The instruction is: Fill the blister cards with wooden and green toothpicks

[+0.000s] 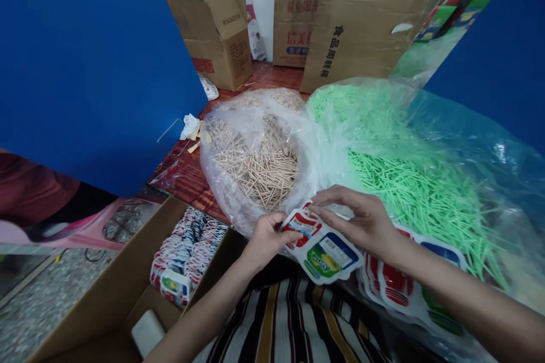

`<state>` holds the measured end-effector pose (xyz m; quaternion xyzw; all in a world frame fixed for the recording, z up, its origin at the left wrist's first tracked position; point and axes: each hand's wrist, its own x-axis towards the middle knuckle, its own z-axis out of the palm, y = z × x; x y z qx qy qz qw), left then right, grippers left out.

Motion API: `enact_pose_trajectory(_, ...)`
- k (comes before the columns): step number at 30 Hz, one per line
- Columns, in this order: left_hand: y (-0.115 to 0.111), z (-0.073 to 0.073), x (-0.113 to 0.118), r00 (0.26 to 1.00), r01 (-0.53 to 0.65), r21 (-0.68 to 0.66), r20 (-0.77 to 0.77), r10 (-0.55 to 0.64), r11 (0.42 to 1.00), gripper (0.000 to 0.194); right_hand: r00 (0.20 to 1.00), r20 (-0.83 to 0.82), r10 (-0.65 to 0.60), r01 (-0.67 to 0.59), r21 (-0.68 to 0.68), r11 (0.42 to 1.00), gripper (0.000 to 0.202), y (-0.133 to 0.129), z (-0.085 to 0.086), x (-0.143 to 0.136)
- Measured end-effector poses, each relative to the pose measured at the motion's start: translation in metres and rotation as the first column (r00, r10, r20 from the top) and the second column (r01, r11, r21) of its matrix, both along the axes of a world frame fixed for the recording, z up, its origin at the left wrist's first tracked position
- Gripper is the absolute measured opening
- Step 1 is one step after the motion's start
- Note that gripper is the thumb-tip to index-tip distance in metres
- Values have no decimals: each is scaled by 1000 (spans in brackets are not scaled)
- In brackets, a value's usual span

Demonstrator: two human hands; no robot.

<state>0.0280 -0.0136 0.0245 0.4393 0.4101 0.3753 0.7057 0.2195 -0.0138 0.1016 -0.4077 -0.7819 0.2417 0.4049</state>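
Note:
My left hand [272,236] grips the left edge of a flat printed packet [326,254], thumb on its front. The packet has a white rim, a red part and a green-and-blue part with lettering. My right hand [360,216] pinches at the packet's upper left corner; what lies between those fingertips is too small to make out. Under my right forearm lies a stack of similar packets [398,286]. Just beyond my hands are a clear bag of thin wooden sticks [272,173] and a clear bag of green sticks [421,193].
At lower left, an open cardboard box [102,289] holds rows of packets [187,255] and a white block [147,332]. Cardboard cartons [366,28] stand at the back of the reddish table [187,178]. Blue panels [93,57] rise on both sides. Part of another person [34,187] shows at left.

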Motion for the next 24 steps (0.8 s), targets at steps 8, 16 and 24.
enact_pose_trajectory(8,0,0,0,1000,-4,-28,6,4,1000,23,987,104,123,-126,20,992,15,3,1,8)
enact_pose_trajectory(16,-3,-2,4,999,16,34,-39,-14,999,21,947,273,167,-165,-31,986,18,8,1,17)
enact_pose_trajectory(24,-2,0,5,1000,20,-44,7,-20,999,20,883,279,377,-303,-274,913,29,-1,15,20)
